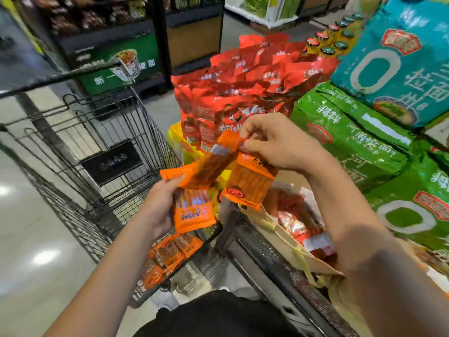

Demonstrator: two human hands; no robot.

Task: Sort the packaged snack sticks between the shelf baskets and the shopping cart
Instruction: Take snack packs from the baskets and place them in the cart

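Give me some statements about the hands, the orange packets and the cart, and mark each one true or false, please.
1. Both hands hold orange snack packets. True: the left hand and right hand each grip some.
2. The shopping cart stands on the person's right. False: it is on the left.
3. Green bags are stacked on the right. True.
4. The red bags lie inside the cart. False: they stand beyond the hands, outside it.
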